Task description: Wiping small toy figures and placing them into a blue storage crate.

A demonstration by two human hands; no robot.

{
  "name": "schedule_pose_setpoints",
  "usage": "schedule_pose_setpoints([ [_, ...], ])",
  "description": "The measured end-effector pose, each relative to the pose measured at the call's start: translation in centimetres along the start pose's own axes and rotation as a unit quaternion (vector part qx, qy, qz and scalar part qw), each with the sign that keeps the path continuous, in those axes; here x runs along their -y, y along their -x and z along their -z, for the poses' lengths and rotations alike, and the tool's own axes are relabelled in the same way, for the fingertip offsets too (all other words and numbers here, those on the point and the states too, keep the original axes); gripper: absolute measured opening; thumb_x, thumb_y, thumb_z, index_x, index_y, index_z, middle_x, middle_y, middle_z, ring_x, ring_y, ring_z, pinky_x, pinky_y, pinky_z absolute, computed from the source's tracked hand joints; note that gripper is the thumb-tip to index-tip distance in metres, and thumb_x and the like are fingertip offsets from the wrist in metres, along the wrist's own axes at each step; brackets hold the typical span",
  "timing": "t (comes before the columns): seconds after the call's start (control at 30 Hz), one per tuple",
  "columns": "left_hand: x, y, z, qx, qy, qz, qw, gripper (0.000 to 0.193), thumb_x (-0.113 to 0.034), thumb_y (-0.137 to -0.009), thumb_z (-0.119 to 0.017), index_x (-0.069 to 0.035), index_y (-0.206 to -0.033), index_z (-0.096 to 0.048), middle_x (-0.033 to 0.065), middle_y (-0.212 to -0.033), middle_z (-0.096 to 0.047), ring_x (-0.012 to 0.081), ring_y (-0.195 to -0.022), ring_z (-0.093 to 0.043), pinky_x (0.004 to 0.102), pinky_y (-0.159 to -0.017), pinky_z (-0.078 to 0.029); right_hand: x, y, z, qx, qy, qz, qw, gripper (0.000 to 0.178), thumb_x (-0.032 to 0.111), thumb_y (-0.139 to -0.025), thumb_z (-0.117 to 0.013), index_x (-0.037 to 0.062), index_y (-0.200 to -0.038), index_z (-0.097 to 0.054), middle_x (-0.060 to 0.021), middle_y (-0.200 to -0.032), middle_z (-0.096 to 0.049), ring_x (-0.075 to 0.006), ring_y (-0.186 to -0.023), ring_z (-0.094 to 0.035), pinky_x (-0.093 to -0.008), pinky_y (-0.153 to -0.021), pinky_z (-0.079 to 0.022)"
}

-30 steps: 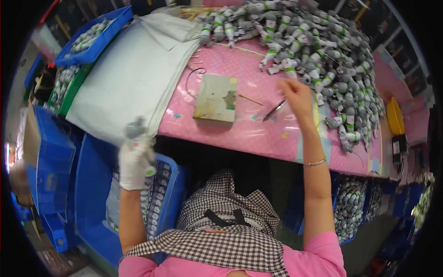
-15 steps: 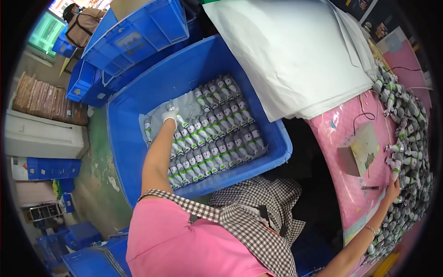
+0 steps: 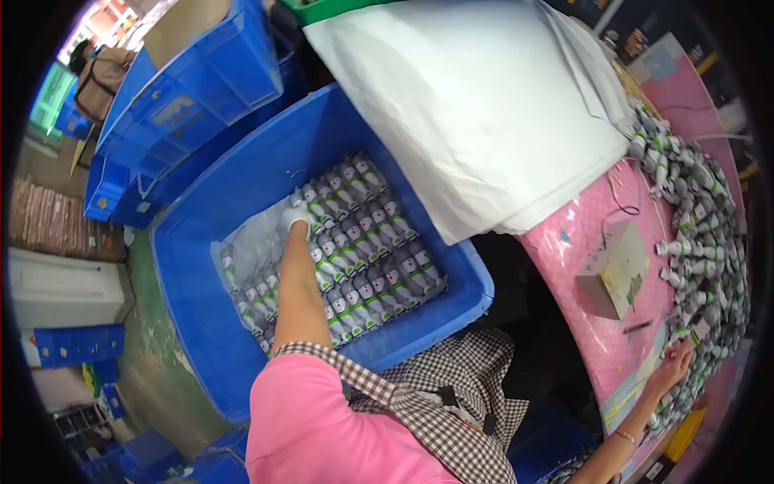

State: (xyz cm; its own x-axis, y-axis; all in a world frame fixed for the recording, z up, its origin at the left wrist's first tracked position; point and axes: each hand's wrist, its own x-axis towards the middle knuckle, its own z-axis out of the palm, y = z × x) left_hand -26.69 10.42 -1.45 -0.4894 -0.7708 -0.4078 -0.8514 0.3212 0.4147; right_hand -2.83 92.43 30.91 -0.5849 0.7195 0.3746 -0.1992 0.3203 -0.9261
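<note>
Inside a large blue bin (image 3: 181, 323), small grey-and-white figures (image 3: 355, 242) with green bands lie side by side in rows over a white sheet (image 3: 270, 226). My left hand (image 3: 297, 218), in a white glove, reaches in at the left end of the far row. Its fingers close round a grey figure (image 3: 297, 197), mostly covered by the glove. On the right, my bare right hand (image 3: 676, 365) is at the near edge of a heap of the same figures (image 3: 701, 258). Its fingers pinch one figure (image 3: 682, 333).
White sheets (image 3: 476, 105) drape over the bin's far right corner and the pink-covered table (image 3: 564, 282). A small box (image 3: 614, 270) and a dark, thin tool (image 3: 638, 327) lie on the table. Blue crates (image 3: 193, 105) stand beyond the bin. Another person (image 3: 101, 81) is far left.
My left hand has moved right, up against the end of the far row. My right hand has come slightly nearer along the heap. The whole view has shifted.
</note>
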Motion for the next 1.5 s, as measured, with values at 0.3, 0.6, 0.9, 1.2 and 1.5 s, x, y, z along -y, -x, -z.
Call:
schedule_pose_setpoints([
  [0.3, -8.3, 15.2, 9.8, -0.061, 0.35, -0.387, 0.851, 0.028, -0.02, -0.092, -0.051, 0.004, -0.106, -0.057, 0.0098, -0.093, -0.063, 0.0177, -0.081, -0.059, 0.0274, -0.073, -0.048, 8.0, 11.3, -18.2, 0.206, -0.232, -0.241, 0.919, 0.048, 0.041, -0.093, -0.045, 0.0001, -0.119, -0.046, 0.0027, -0.061, -0.047, -0.0058, -0.045, -0.042, -0.0197, -0.041, -0.034],
  [0.6, -21.3, 49.0, 10.7, 0.707, 0.322, -0.323, 0.541, 0.041, -0.028, -0.092, -0.053, -0.002, -0.122, -0.045, 0.0068, -0.109, -0.057, 0.0162, -0.097, -0.057, 0.0287, -0.084, -0.047, 10.6, 17.0, -23.1, 0.346, -0.534, -0.431, 0.64, 0.065, 0.051, -0.094, -0.029, -0.0022, -0.132, -0.033, -0.0021, -0.06, -0.048, -0.0085, -0.039, -0.04, -0.0211, -0.037, -0.032],
  [0.9, -21.1, 50.3, 6.4, 0.674, 0.496, -0.207, 0.507, 0.037, -0.03, -0.09, -0.053, -0.007, -0.119, -0.045, 0.0086, -0.111, -0.057, 0.0205, -0.101, -0.057, 0.0338, -0.085, -0.048, 7.2, 19.1, -19.4, 0.279, -0.674, -0.401, 0.553, 0.051, 0.025, -0.093, -0.047, 0.0102, -0.138, -0.027, -0.0264, -0.124, -0.046, -0.0311, -0.097, -0.061, -0.04, -0.086, -0.052],
  [1.2, -19.4, 51.4, 7.5, 0.768, 0.437, -0.15, 0.445, 0.049, -0.039, -0.093, -0.042, -0.003, -0.127, -0.038, 0.0139, -0.118, -0.053, 0.0275, -0.105, -0.055, 0.0456, -0.089, -0.049, 8.6, 20.0, -19.6, 0.354, -0.226, 0.01, 0.908, 0.039, -0.007, -0.079, -0.058, 0.0073, -0.115, -0.055, -0.0104, -0.091, -0.059, -0.0133, -0.067, -0.061, -0.0262, -0.06, -0.052],
  [1.5, -18.4, 51.2, 7.8, 0.773, 0.406, -0.072, 0.482, 0.06, -0.061, -0.089, -0.03, -0.008, -0.11, -0.05, 0.0076, -0.078, -0.056, 0.0194, -0.057, -0.051, 0.0331, -0.053, -0.044, 9.8, 18.0, -17.9, 0.353, 0.0, 0.235, 0.906, 0.033, -0.004, -0.076, -0.063, 0.0051, -0.108, -0.062, -0.0084, -0.088, -0.064, -0.0161, -0.067, -0.062, -0.0252, -0.057, -0.05],
])
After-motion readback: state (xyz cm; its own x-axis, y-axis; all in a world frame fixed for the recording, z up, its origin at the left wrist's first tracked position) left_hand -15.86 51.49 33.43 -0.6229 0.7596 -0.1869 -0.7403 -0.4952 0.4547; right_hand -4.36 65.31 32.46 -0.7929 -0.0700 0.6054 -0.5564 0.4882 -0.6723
